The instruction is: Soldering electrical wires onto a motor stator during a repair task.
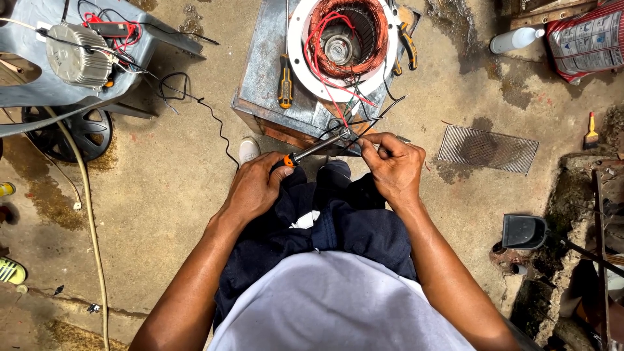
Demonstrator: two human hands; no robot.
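I am seated, looking down over my lap at a concrete floor. My left hand (255, 188) is closed around the orange-and-black handle of a soldering iron (315, 149), whose metal shaft points toward two o'clock. Its tip meets a bundle of thin wires (354, 120) just beside my right hand (393, 166), whose fingertips are pinched together on those wires. The wires, red, black and green, run up toward twelve o'clock into a motor stator (343, 42), a white ring around copper windings, lying on a grey metal box (260, 84). A screwdriver (285, 81) with a yellow-and-black handle lies on the box at the stator's nine o'clock; pliers (407, 47) lie at its three o'clock. Far off at ten o'clock, a silver fan motor (78, 55) rests on a grey plastic chair (39, 91). At three o'clock from my hands lies a metal mesh grate (487, 148), well apart.
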